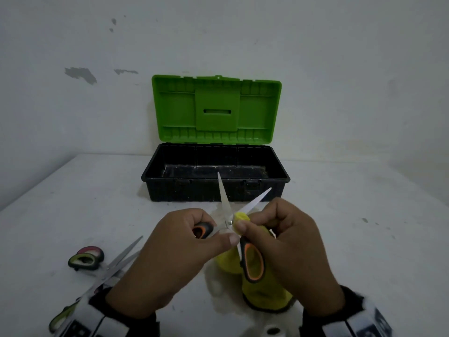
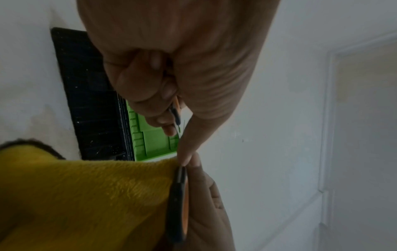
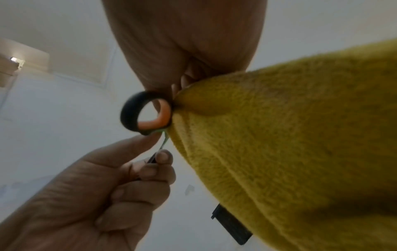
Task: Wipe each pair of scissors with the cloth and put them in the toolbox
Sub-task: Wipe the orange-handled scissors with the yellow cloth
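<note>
Black-and-orange scissors (image 1: 252,260) are held above the table with their blades spread wide, tips toward the toolbox. My left hand (image 1: 184,242) grips one handle, thumb reaching to the pivot. My right hand (image 1: 284,237) pinches a yellow cloth (image 1: 264,293) around the right blade near the pivot. The cloth hangs down under that hand. In the left wrist view the cloth (image 2: 86,195) fills the lower left beside the dark handle (image 2: 178,203). The right wrist view shows the handle ring (image 3: 146,113) against the cloth (image 3: 290,135). The open toolbox (image 1: 216,188) stands behind, black tub, green lid upright.
Another pair of scissors (image 1: 97,261) with green and pink handles lies on the white table (image 1: 364,239) at the lower left. A further green-handled pair (image 1: 63,317) shows partly under my left wrist. A white wall stands close behind the toolbox.
</note>
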A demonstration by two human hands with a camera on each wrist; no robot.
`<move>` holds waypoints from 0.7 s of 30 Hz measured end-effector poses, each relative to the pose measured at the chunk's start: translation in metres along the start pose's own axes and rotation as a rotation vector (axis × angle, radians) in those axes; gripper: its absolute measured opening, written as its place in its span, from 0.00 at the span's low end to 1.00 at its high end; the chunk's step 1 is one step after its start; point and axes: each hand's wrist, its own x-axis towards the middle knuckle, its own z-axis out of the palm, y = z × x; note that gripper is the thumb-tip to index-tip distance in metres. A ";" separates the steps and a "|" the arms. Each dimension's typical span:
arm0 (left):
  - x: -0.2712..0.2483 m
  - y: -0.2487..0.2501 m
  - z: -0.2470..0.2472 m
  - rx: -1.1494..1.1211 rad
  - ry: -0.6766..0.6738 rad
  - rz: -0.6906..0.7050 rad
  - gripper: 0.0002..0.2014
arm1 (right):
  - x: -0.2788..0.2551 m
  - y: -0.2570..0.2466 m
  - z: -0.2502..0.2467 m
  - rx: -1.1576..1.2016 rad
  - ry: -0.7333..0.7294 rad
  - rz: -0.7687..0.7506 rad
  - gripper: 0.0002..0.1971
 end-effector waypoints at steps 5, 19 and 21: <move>-0.002 0.003 -0.001 0.043 -0.024 0.046 0.16 | 0.003 -0.001 0.000 0.072 0.019 0.026 0.09; -0.003 0.005 0.001 -0.141 -0.132 -0.044 0.24 | 0.011 0.004 -0.009 0.109 0.230 0.117 0.11; -0.003 0.006 -0.001 -0.204 -0.164 -0.088 0.24 | 0.009 0.000 -0.007 0.124 0.184 0.117 0.11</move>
